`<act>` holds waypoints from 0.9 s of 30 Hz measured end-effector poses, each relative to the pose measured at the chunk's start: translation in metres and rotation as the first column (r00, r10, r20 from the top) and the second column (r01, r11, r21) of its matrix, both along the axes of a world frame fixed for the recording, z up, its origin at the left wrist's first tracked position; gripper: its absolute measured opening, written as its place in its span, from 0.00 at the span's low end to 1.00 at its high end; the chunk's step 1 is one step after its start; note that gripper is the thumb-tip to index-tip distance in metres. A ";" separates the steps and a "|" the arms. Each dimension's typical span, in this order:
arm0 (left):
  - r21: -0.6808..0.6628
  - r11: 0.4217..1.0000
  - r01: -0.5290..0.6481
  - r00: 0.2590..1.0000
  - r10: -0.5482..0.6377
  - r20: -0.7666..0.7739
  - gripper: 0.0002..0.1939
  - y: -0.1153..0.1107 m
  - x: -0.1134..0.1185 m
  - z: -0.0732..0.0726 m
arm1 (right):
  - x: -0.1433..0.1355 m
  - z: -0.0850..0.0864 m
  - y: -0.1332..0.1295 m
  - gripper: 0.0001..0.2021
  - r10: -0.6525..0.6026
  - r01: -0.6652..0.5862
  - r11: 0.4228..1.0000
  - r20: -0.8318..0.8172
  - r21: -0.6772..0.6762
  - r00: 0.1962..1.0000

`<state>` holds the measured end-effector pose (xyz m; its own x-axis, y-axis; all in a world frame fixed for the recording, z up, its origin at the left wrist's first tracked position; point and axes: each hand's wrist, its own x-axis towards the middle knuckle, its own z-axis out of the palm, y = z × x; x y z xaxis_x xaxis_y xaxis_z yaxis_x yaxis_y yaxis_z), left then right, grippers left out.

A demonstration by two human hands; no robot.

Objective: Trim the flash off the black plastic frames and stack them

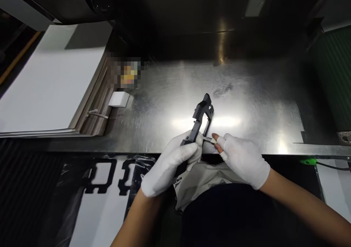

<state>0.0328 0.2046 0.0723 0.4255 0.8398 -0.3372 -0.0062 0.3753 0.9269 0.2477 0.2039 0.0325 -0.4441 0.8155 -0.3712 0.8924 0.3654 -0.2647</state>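
Observation:
My left hand (178,155), in a white glove, is closed around the lower end of a black plastic frame (195,130). The frame is angular, has an opening in its middle, and is tilted up and away from me over the metal bench. My right hand (240,155) wears a white glove with thumb and fingertip bare. Its thumb and finger pinch a small, thin blade (207,139), whose tip reaches the frame beside my left fingers. Whether the tip touches the frame I cannot tell. Part of the frame is hidden behind my left hand.
A stack of white sheets (52,78) lies at the left, with a small white block (119,99) beside it. Below the metal bench (153,111) edge, similar black frames (102,175) lie on white sheeting. A green ribbed crate (333,75) stands right, near a green-tipped cable (309,161).

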 end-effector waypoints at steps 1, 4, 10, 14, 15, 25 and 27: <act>-0.018 1.000 -0.010 1.000 0.009 -0.009 0.13 -0.001 0.000 0.000 | 0.001 0.000 0.003 0.22 -0.001 0.001 1.000 0.014 0.010 1.000; -0.058 0.998 -0.035 0.999 0.033 -0.035 0.09 -0.003 0.002 -0.001 | 0.005 0.003 0.010 0.22 -0.040 0.039 0.999 0.047 0.019 0.998; -0.053 0.996 -0.065 0.998 0.064 -0.007 0.13 -0.008 0.001 -0.005 | 0.021 0.011 0.013 0.22 -0.108 0.107 0.994 0.037 0.025 0.994; -0.093 0.973 -0.209 0.966 0.220 0.137 0.14 -0.016 -0.003 -0.011 | 0.031 0.005 0.020 0.21 -0.233 0.221 0.968 0.094 0.122 0.968; -0.098 0.965 -0.244 0.950 0.259 0.177 0.15 -0.018 -0.005 -0.012 | 0.032 0.004 0.022 0.21 -0.250 0.235 0.961 0.096 0.145 0.963; 0.009 0.990 -0.141 0.987 0.142 -0.074 0.21 -0.018 -0.004 -0.003 | -0.002 0.013 0.005 0.16 0.055 -0.061 0.995 -0.069 -0.081 0.996; 0.023 0.994 -0.102 0.989 0.104 -0.102 0.21 -0.017 -0.002 0.000 | -0.007 0.012 0.003 0.15 0.065 -0.067 0.995 -0.024 -0.072 0.998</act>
